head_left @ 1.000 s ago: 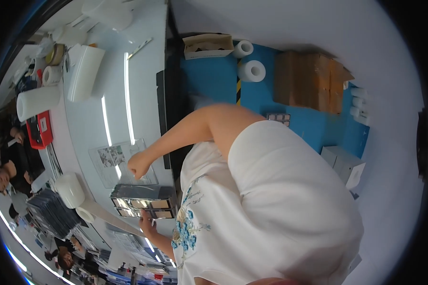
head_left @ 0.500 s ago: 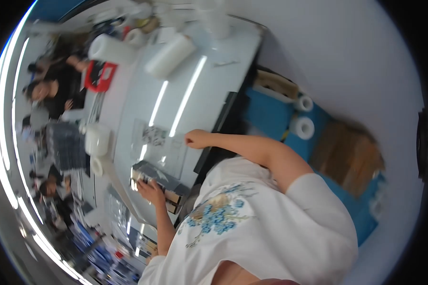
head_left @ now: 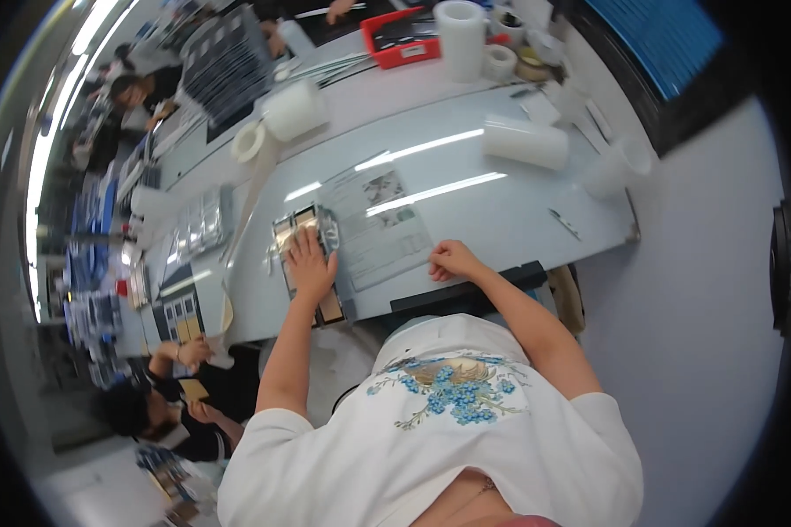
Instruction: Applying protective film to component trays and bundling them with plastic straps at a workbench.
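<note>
My left hand [head_left: 310, 268] lies flat with its fingers spread on top of a dark tray of tan panels [head_left: 331, 306], near the table's front edge. Crumpled shiny clear plastic [head_left: 329, 230] shows along the tray's right side. The palm hides part of the panels. Farther right, my right hand [head_left: 455, 262] rests near the table edge with its fingers curled in, and I see nothing in it. Between both hands a printed sheet with pictures [head_left: 395, 250] lies flat on the glossy tabletop [head_left: 475, 211].
White rolls [head_left: 526, 143] lie or stand at the back right, near a pen-like tool [head_left: 564, 224]. A red bin [head_left: 402, 51] and another white roll [head_left: 294, 110] sit at the back. A co-worker [head_left: 176, 408] at lower left holds a tan card [head_left: 195, 390].
My view has swung round, so the table now lies more level and the co-worker at lower left shows. My left hand has moved over the tray's panels; the right stays curled.
</note>
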A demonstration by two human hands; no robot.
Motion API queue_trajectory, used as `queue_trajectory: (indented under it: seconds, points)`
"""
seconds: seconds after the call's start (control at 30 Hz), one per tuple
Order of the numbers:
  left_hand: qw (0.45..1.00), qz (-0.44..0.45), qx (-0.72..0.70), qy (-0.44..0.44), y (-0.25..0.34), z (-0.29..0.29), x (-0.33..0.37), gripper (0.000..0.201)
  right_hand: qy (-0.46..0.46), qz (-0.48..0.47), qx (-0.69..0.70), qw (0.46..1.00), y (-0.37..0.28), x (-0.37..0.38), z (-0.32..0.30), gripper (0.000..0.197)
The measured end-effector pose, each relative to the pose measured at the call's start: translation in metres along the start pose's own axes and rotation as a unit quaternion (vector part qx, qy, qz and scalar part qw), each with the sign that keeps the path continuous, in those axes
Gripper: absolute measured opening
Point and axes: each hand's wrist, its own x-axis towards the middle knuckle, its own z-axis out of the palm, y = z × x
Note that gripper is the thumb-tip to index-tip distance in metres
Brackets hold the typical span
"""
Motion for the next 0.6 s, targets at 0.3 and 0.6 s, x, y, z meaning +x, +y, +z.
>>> queue_trajectory:
  seconds: [0.3, 0.6]
  points:
    - [0.988, -0.037, -0.114, 0.098, -0.006, 0.004, -0.01, 0.069, -0.078, 0.073, -0.071, 0.992, -0.016, 0.011, -0.003, 0.019]
    - [0.912, 0.059, -0.296, 0.276, 0.012, -0.049, 0.147, 0.049, -0.172, 0.102, -0.241, 0.95, -0.069, 0.074, -0.024, 0.021]
